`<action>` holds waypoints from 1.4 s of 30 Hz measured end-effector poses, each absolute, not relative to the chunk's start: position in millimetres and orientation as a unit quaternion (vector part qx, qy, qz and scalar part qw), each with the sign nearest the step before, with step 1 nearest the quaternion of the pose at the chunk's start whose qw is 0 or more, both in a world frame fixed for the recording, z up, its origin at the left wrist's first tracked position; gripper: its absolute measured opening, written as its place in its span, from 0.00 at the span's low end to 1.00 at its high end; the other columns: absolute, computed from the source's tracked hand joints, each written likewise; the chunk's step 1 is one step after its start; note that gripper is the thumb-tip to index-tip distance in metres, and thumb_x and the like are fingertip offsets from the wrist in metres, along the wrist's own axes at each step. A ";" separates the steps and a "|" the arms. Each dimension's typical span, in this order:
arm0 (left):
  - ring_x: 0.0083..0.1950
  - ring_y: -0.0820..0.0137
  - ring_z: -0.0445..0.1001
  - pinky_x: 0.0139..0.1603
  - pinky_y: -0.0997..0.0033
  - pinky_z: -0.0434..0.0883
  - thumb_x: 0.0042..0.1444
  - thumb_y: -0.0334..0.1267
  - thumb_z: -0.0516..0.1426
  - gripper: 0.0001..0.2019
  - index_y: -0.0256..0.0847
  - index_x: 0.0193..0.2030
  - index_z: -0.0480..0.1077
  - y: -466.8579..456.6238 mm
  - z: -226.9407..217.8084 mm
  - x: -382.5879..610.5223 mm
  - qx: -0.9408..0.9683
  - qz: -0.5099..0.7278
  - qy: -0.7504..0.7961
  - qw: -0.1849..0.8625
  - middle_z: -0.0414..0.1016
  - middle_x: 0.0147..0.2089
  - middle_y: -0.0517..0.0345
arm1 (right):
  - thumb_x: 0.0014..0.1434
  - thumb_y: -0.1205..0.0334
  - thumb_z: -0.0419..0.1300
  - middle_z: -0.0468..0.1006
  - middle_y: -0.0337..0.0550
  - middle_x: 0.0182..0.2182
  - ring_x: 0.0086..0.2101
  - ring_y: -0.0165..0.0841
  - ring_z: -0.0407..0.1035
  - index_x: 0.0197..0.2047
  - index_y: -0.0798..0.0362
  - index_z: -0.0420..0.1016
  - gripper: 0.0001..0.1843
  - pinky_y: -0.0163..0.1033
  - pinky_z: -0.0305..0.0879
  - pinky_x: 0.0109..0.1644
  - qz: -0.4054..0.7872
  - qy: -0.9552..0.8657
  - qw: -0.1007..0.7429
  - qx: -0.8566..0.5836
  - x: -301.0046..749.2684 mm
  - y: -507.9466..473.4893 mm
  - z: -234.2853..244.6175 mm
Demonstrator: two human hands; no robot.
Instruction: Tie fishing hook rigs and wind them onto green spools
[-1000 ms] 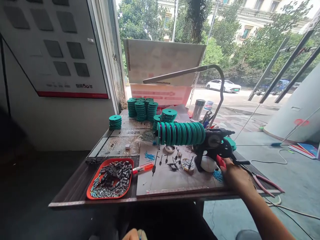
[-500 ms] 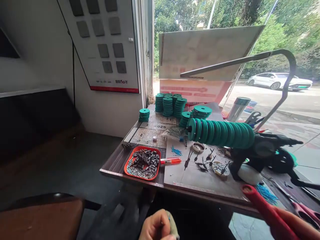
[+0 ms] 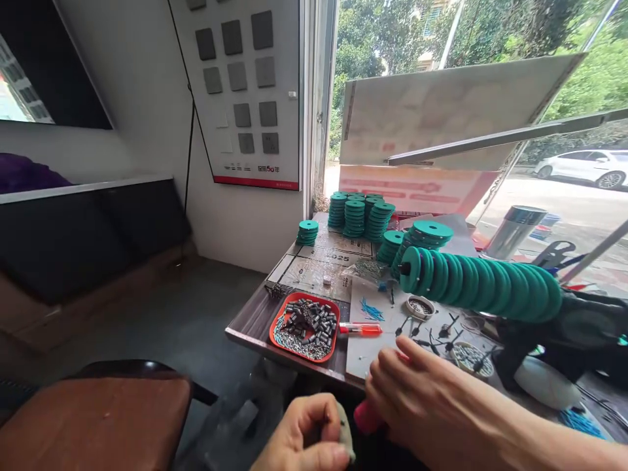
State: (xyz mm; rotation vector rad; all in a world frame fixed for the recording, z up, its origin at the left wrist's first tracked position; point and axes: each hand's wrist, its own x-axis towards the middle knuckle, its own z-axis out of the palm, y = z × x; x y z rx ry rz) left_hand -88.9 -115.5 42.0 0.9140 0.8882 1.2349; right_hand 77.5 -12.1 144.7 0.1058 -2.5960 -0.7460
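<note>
My left hand [image 3: 311, 432], at the bottom centre, is closed with thumb and fingers pinched. Along its fingertips shows a pale grey-green piece [image 3: 347, 435] whose kind I cannot make out. My right hand [image 3: 400, 392] is wrapped round a red-handled tool [image 3: 367, 417], just right of my left hand and in front of the table edge. Most of the tool is hidden by the hand, so its kind does not show. Behind the hands, a red tray [image 3: 338, 327] holds dark metal cylinders and small shiny metal pieces.
Green foam spools fill a dark winder [image 3: 583, 320] on the right; more spools [image 3: 354, 219] are stacked at the back. A red pen [image 3: 360, 329], blue strips [image 3: 371, 310] and small dishes [image 3: 420, 306] lie on the table. A brown chair [image 3: 98, 418] stands left.
My right hand has come in from the lower right with the red-handled tool, close to my left hand. The view has turned left. My left hand keeps its pinch.
</note>
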 end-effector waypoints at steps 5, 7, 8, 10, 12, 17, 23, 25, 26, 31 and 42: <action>0.21 0.78 0.50 0.23 0.78 0.51 0.38 0.37 0.60 0.17 0.39 0.20 0.51 -89.8 28.4 -82.6 0.244 0.580 0.149 0.762 0.52 0.18 0.64 | 0.63 0.52 0.51 0.69 0.38 0.24 0.23 0.31 0.59 0.31 0.53 0.65 0.15 0.39 0.56 0.29 -0.040 -0.993 0.100 0.048 76.4 8.8 123.9; 0.23 0.76 0.51 0.26 0.77 0.55 0.38 0.38 0.59 0.17 0.40 0.20 0.50 -83.1 27.9 -73.4 0.221 0.594 0.103 0.767 0.51 0.18 0.64 | 0.65 0.46 0.47 0.70 0.38 0.26 0.24 0.29 0.61 0.32 0.53 0.64 0.20 0.36 0.56 0.32 0.030 -0.988 0.149 0.009 75.6 12.9 115.5; 0.24 0.76 0.51 0.28 0.76 0.56 0.38 0.38 0.59 0.17 0.40 0.21 0.50 -81.1 29.5 -68.3 0.205 0.605 0.084 0.765 0.51 0.19 0.64 | 0.66 0.45 0.43 0.70 0.38 0.25 0.24 0.28 0.62 0.32 0.53 0.64 0.22 0.35 0.57 0.32 0.043 -0.980 0.194 -0.019 74.6 13.2 110.8; 0.25 0.76 0.52 0.30 0.75 0.57 0.36 0.37 0.60 0.18 0.39 0.22 0.50 -79.0 35.0 -57.9 0.194 0.655 0.086 0.725 0.51 0.20 0.64 | 0.67 0.45 0.39 0.70 0.38 0.24 0.23 0.27 0.64 0.33 0.54 0.65 0.25 0.33 0.57 0.29 0.043 -0.954 0.282 -0.095 70.4 11.2 99.9; 0.25 0.77 0.50 0.30 0.76 0.54 0.37 0.36 0.61 0.19 0.39 0.23 0.50 -77.9 40.6 -49.1 0.241 0.729 0.184 0.614 0.50 0.21 0.64 | 0.68 0.47 0.40 0.72 0.37 0.24 0.21 0.26 0.66 0.34 0.54 0.65 0.23 0.31 0.57 0.25 0.011 -0.920 0.355 -0.163 63.5 8.2 87.1; 0.25 0.76 0.50 0.27 0.74 0.50 0.45 0.37 0.58 0.13 0.39 0.23 0.55 -73.7 44.9 -43.2 0.367 0.709 0.517 0.309 0.50 0.22 0.64 | 0.69 0.52 0.36 0.70 0.38 0.19 0.18 0.31 0.67 0.28 0.53 0.63 0.25 0.35 0.54 0.21 -0.137 -0.884 0.385 -0.227 46.1 14.4 62.0; 0.31 0.71 0.60 0.34 0.74 0.58 0.46 0.38 0.56 0.06 0.39 0.29 0.63 -68.0 50.4 -54.0 0.390 0.630 0.603 0.297 0.61 0.28 0.61 | 0.60 0.56 0.56 0.71 0.41 0.21 0.19 0.37 0.68 0.30 0.54 0.63 0.12 0.38 0.54 0.22 -0.194 -0.930 0.214 -0.229 41.2 30.7 66.9; 0.33 0.70 0.61 0.37 0.73 0.60 0.46 0.40 0.56 0.08 0.39 0.31 0.63 -66.4 53.6 -57.1 0.399 0.598 0.615 0.324 0.61 0.29 0.60 | 0.60 0.57 0.56 0.71 0.43 0.22 0.20 0.38 0.68 0.31 0.55 0.64 0.11 0.39 0.55 0.22 -0.193 -0.937 0.175 -0.232 40.5 30.7 70.4; 0.34 0.69 0.61 0.39 0.72 0.60 0.46 0.41 0.55 0.09 0.39 0.31 0.63 -65.6 55.4 -58.2 0.404 0.583 0.618 0.338 0.60 0.30 0.60 | 0.61 0.57 0.55 0.71 0.44 0.22 0.20 0.38 0.68 0.32 0.55 0.64 0.10 0.39 0.55 0.22 -0.192 -0.940 0.157 -0.233 40.4 30.0 71.8; 0.37 0.68 0.60 0.43 0.69 0.60 0.44 0.44 0.53 0.13 0.38 0.33 0.60 -63.4 64.1 -58.7 0.402 0.551 0.631 0.370 0.59 0.33 0.58 | 0.64 0.58 0.51 0.71 0.47 0.23 0.21 0.40 0.69 0.33 0.57 0.66 0.12 0.40 0.59 0.21 -0.182 -0.954 0.086 -0.224 42.6 26.5 77.7; 0.37 0.69 0.60 0.42 0.72 0.60 0.44 0.40 0.57 0.11 0.39 0.33 0.61 -63.0 63.3 -57.5 0.384 0.586 0.598 0.390 0.60 0.32 0.59 | 0.65 0.58 0.51 0.74 0.47 0.28 0.26 0.40 0.72 0.38 0.57 0.69 0.12 0.40 0.57 0.24 -0.094 -0.961 0.057 -0.255 44.8 35.0 84.7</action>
